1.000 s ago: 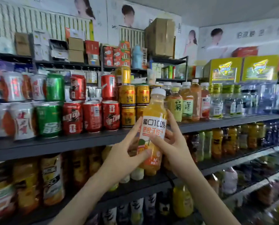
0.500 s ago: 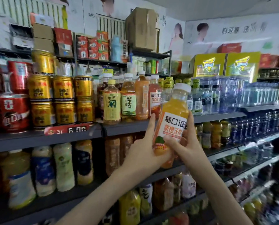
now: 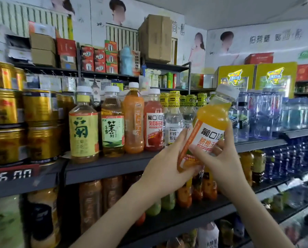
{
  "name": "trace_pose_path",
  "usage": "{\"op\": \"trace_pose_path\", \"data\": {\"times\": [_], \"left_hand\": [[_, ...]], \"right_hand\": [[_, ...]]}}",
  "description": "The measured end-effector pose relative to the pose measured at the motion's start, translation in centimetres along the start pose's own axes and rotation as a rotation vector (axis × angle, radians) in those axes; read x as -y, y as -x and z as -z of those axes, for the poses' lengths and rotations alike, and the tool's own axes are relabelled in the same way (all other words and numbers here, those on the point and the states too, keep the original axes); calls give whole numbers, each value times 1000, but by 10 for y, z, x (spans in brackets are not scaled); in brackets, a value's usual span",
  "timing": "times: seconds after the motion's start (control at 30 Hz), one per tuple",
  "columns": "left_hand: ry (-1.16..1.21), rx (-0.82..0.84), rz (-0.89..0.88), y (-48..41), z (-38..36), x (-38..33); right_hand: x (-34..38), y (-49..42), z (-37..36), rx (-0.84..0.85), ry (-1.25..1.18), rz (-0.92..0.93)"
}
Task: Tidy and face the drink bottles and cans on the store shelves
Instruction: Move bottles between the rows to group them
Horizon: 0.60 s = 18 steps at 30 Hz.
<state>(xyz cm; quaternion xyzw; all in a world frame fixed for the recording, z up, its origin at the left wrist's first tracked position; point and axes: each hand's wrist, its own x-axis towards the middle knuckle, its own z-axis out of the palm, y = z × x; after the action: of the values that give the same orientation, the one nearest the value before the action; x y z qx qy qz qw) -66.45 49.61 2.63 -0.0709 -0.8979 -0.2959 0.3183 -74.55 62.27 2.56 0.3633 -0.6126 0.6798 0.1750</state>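
Tilted further than a second ago, the orange juice bottle (image 3: 210, 126) leans cap-right, in the air in front of the upper shelf (image 3: 113, 165) and just right of the red juice bottle (image 3: 154, 126). Its white label shows "100" among Chinese characters. The left hand (image 3: 165, 169) grips its base, and the right hand (image 3: 219, 161) pinches the label. Far left of it, a red price tag (image 3: 15, 174) reads "6.00".
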Motion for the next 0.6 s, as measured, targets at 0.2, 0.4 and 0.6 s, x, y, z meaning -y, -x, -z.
{"op": "trace_pose_path", "data": {"times": [0.2,0.4,0.6], "left_hand": [[-136,-204,23,-18,-4,24],[-300,-417,158,-23,3,37],[-689,-671,229,-41,29,44]], "right_hand": [[-33,-36,18,1,-58,8],[-50,-63,16,91,-91,70],[-57,-66,3,195,-99,114]]}}
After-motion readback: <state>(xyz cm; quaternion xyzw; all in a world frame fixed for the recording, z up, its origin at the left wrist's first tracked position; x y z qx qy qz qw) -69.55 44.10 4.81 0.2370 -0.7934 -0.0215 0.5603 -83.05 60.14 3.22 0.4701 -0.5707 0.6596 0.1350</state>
